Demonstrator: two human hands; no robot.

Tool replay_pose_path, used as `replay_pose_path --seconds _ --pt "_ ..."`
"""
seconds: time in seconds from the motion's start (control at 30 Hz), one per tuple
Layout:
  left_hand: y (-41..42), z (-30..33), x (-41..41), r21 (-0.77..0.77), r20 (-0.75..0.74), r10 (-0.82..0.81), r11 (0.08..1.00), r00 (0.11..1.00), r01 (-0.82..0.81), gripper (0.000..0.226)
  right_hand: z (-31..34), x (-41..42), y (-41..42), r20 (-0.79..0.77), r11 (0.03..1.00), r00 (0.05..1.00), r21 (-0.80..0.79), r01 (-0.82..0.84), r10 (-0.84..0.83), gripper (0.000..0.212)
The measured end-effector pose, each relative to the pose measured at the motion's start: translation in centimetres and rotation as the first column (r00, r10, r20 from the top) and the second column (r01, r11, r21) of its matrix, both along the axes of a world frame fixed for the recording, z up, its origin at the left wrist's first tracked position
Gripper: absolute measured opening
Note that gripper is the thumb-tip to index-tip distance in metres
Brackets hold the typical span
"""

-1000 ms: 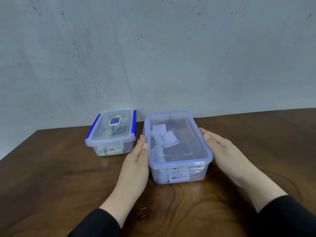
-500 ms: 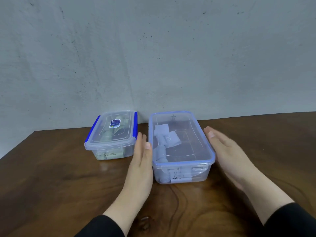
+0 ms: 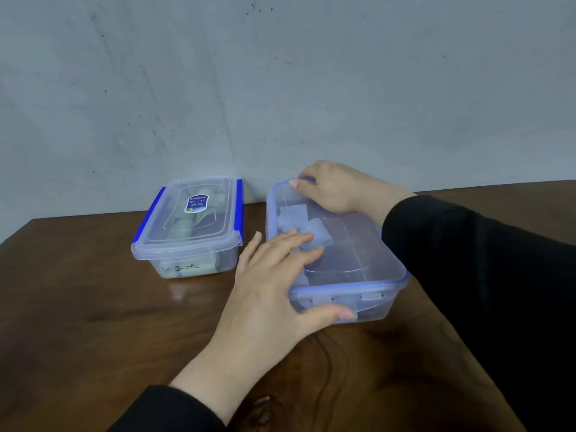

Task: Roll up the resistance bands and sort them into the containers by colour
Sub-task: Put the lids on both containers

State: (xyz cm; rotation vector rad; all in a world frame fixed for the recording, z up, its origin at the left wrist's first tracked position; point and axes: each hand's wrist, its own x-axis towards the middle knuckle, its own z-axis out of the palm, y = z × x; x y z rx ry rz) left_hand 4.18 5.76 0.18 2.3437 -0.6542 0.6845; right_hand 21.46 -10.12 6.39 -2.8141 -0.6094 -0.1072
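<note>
Two clear lidded containers stand on the wooden table. The larger right container [image 3: 361, 263] has a pale blue rim and holds light blue rolled bands [image 3: 296, 219], seen through its lid. My left hand [image 3: 274, 288] lies flat on its near left corner, fingers spread on the lid and thumb against the front wall. My right hand [image 3: 333, 188] rests on the lid's far edge, fingers curled over the rim. The smaller left container [image 3: 190, 244], with dark blue clips and a sticker, holds pale greenish rolled bands [image 3: 187, 226]; neither hand touches it.
The brown wooden table [image 3: 93, 322] runs back to a grey concrete wall [image 3: 280, 88] just behind both containers. A narrow gap separates the two containers. Black sleeves cover both my forearms.
My hands left the sides of the right container. The left hand moved onto the lid's near corner, and the right hand reached to the far edge. The view moved closer.
</note>
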Motion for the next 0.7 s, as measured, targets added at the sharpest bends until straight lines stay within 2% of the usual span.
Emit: replay_pose_path --seconds 0.13,0.47,0.53,0.57,0.63,0.7 --pt "-0.2 -0.1 0.1 0.006 0.017 0.009 1.0 1.0 -0.01 0.075 -0.5 0.6 0.2 -0.003 0.999 1.0 0.023 0.031 -0.03 0.058" --pt "-0.5 -0.2 -0.1 0.073 0.074 0.06 0.995 0.995 -0.065 0.063 -0.7 0.7 0.1 0.047 0.999 0.999 0.026 0.023 -0.024 0.052" --pt "-0.5 -0.3 0.0 0.066 0.079 0.067 0.995 0.995 -0.072 0.063 -0.2 -0.2 -0.5 0.051 0.99 0.999 0.14 -0.006 -0.001 0.046" --pt "-0.6 -0.4 0.0 0.056 0.078 0.077 0.995 0.994 -0.081 0.064 0.2 -1.1 -1.1 0.061 0.967 0.998 0.254 -0.018 0.003 0.044" --pt "-0.7 -0.4 0.2 0.055 0.074 0.126 0.99 0.989 -0.13 0.065 0.3 -4.2 -3.1 0.108 0.864 0.993 0.503 -0.018 -0.043 0.039" --pt "-1.1 -0.4 0.8 0.059 0.077 0.187 0.98 0.979 -0.191 0.064 -1.0 -8.9 -5.7 0.181 0.75 0.97 0.662 0.004 -0.165 0.027"
